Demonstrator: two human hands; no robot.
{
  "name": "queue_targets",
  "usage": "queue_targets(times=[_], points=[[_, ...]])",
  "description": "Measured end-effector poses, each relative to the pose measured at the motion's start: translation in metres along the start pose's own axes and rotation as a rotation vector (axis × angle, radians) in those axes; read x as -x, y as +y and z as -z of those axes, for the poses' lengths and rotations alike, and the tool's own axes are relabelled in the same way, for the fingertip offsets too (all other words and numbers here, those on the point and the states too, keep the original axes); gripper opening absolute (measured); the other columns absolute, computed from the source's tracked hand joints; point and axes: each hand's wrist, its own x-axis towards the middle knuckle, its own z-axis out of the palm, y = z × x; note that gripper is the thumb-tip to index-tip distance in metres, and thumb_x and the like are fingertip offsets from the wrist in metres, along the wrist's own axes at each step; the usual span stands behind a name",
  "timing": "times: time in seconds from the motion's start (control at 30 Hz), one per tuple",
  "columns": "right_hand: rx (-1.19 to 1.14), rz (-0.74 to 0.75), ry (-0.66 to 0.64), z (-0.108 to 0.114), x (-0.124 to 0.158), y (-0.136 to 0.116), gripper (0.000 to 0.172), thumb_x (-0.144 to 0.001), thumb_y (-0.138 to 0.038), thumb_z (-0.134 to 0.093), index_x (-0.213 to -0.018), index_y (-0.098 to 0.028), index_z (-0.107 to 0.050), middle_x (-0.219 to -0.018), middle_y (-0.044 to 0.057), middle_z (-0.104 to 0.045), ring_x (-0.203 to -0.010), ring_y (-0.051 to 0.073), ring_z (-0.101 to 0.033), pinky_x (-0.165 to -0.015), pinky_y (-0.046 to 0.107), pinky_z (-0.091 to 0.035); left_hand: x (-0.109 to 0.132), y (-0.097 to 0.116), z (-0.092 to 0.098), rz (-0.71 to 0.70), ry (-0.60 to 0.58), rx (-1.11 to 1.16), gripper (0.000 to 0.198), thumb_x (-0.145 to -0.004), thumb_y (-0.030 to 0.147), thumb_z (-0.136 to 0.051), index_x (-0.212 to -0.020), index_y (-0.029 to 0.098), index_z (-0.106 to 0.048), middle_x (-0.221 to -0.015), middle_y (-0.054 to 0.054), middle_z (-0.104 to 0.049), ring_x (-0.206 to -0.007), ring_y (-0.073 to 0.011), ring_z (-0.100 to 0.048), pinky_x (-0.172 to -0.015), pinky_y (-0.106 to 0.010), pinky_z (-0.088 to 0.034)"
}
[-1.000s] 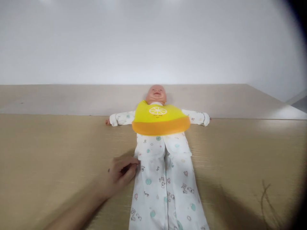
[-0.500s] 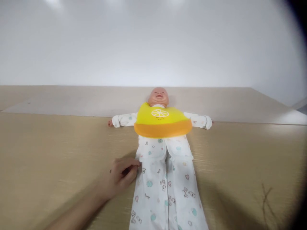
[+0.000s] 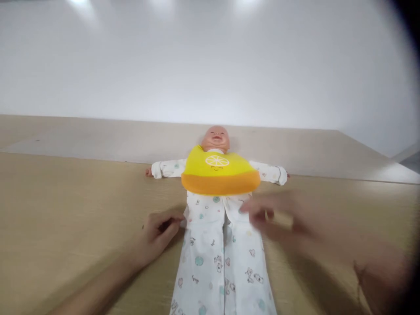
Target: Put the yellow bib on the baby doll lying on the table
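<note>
While left hand (image 3: 159, 230) fingers pinch the pajamas (image 3: 215, 256), right hand (image 3: 278, 217) fingers blur beyond telling.

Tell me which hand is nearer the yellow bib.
Right. The right hand, blurred, is just under the bib; the left hand grips the trousers lower down.

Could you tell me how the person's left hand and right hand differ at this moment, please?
The left hand is in sharp view; the right hand is badly blurred. The left hand pinches the edge of the trousers at the hip of the doll; whether the right hand holds or touches anything cannot be told. Both are bare and sit at the doll's waist, one on each side.
</note>
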Motion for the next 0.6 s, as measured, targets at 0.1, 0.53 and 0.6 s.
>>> queue_targets(times=[0.1, 0.53, 0.6], points=[[-0.268, -0.26, 0.451, 0.019, -0.036, 0.054, 0.022, -0.082, -0.038, -0.052, -0.089, -0.02, -0.063, -0.084, 0.002, -0.066, -0.08, 0.015, -0.06, -0.073, 0.025, -0.047, -0.03, -0.001, 0.004, 0.073, 0.128, 0.054, 0.021, -0.084, 0.026, -0.045, -0.086, 0.019, -0.065, -0.086, -0.001, -0.068, -0.078, -0.0173, -0.06, -0.069, -0.027, -0.047], [-0.633, -0.539, 0.529, 0.008, -0.14, 0.132, 0.04, -0.075, -0.045, -0.058, -0.097, -0.013, -0.06, -0.11, 0.014, -0.062, -0.096, 0.027, -0.06, -0.084, 0.039, -0.048, -0.22, -0.022, 0.013, 0.419, 0.304, 0.725, 0.048, -0.078, 0.047, -0.048, -0.105, 0.007, -0.053, -0.101, -0.02, -0.062, -0.092, -0.0245, -0.061, -0.083, -0.035, -0.046], [-0.879, -0.622, 0.453, 0.008, -0.155, 0.136, 0.046, -0.078, -0.05, -0.054, -0.105, -0.014, -0.055, -0.117, 0.016, -0.057, -0.095, 0.028, -0.061, -0.077, 0.04, -0.052, -0.235, -0.029, 0.009, 0.463, 0.137, 0.91, 0.066, -0.077, 0.061, -0.044, -0.112, 0.005, -0.048, -0.105, -0.024, -0.061, -0.094, -0.0275, -0.062, -0.083, -0.037, -0.048]])
